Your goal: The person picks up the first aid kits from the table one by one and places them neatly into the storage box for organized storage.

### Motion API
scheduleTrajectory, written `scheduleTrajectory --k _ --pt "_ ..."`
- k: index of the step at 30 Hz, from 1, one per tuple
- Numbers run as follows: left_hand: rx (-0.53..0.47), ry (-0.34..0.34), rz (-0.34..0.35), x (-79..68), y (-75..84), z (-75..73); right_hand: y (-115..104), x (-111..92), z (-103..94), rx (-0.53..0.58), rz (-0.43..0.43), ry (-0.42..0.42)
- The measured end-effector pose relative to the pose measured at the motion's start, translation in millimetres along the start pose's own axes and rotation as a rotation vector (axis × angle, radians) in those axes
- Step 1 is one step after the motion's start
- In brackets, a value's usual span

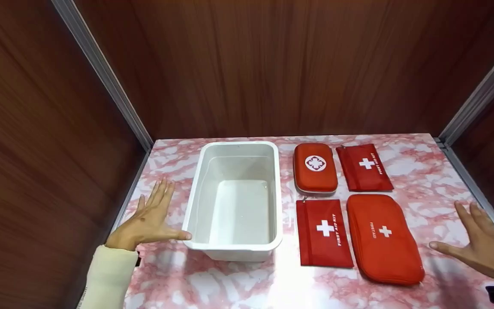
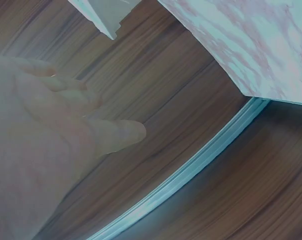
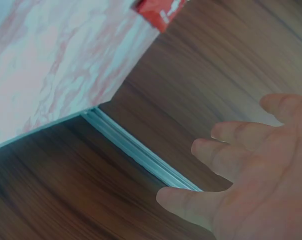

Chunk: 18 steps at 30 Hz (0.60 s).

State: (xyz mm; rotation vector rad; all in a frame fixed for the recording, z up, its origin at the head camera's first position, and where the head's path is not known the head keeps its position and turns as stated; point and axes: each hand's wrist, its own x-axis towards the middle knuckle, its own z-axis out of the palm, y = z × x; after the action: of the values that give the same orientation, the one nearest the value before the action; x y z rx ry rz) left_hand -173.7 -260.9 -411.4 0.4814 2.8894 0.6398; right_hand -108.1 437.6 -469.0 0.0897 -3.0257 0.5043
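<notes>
White plastic tub [image 1: 238,255] on a pink-marbled desk [image 1: 225,292]; to its right, a hard-shell first-aid case [image 1: 315,182], rear flat pouch [image 1: 358,178], front flat pouch [image 1: 315,251] and larger soft first-aid case [image 1: 384,262]. Left grip [image 1: 146,221]: spread, thumb at the tub's rim, contact uncertain. Right grip [image 1: 487,244]: spread, apart from the kits. Apparently a ready stage; any pickup would call for closing fingers. Wood-grain panels [image 1: 264,64] and metal strips [image 1: 105,74] enclose the desk.

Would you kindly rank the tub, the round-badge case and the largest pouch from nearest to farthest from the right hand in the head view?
1. Largest pouch: just left of the right hand, toward the front.
2. Round-badge case: farther left, toward the back.
3. Tub: farthest left.
</notes>
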Motion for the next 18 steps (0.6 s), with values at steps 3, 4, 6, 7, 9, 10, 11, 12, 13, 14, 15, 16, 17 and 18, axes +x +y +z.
scheduleTrajectory --k 3,4,6,7,9,10,11,12,13,14,15,16,17,18 --pt "-0.012 0.003 -0.001 0.3 -1.1 1.6 0.2 1.9 0.4 0.003 0.008 -0.006" --pt "-0.016 0.003 -0.001 0.3 -1.4 2.0 0.1 2.3 0.4 0.008 0.008 -0.007" --pt "-0.022 0.001 -0.001 0.7 -2.2 2.7 -0.4 2.8 0.7 0.017 0.01 -0.009" --pt "-0.027 -0.001 -0.002 0.9 -2.6 3.0 -0.8 2.9 1.0 0.024 0.01 -0.01" --pt "-0.036 -0.006 -0.002 1.2 -2.9 3.3 -1.5 3.2 1.7 0.028 0.01 -0.013" --pt "-0.042 -0.008 -0.003 1.4 -3.1 3.3 -1.8 3.5 2.1 0.029 0.009 -0.012" --pt "-0.048 -0.009 -0.004 1.6 -3.3 3.4 -2.2 3.8 2.7 0.03 0.009 -0.013" --pt "-0.055 -0.009 -0.005 1.7 -3.5 3.4 -2.7 4.2 3.3 0.031 0.009 -0.014" --pt "-0.06 -0.008 -0.007 1.8 -3.9 3.6 -3.0 4.6 3.9 0.033 0.008 -0.014" --pt "-0.063 -0.005 -0.007 2.0 -4.2 3.9 -3.3 4.9 4.4 0.033 0.007 -0.014" --pt "-0.066 -0.001 -0.007 2.3 -4.6 4.4 -3.6 5.2 5.0 0.034 0.006 -0.014" --pt "-0.07 0.003 -0.006 2.6 -5.5 4.9 -3.7 5.4 5.9 0.036 0.005 -0.012" --pt "-0.073 0.008 -0.005 2.8 -6.1 5.6 -3.8 5.5 6.8 0.037 0.003 -0.012" --pt "-0.075 0.01 -0.003 3.1 -6.7 6.5 -3.7 5.4 7.7 0.039 0.002 -0.011"
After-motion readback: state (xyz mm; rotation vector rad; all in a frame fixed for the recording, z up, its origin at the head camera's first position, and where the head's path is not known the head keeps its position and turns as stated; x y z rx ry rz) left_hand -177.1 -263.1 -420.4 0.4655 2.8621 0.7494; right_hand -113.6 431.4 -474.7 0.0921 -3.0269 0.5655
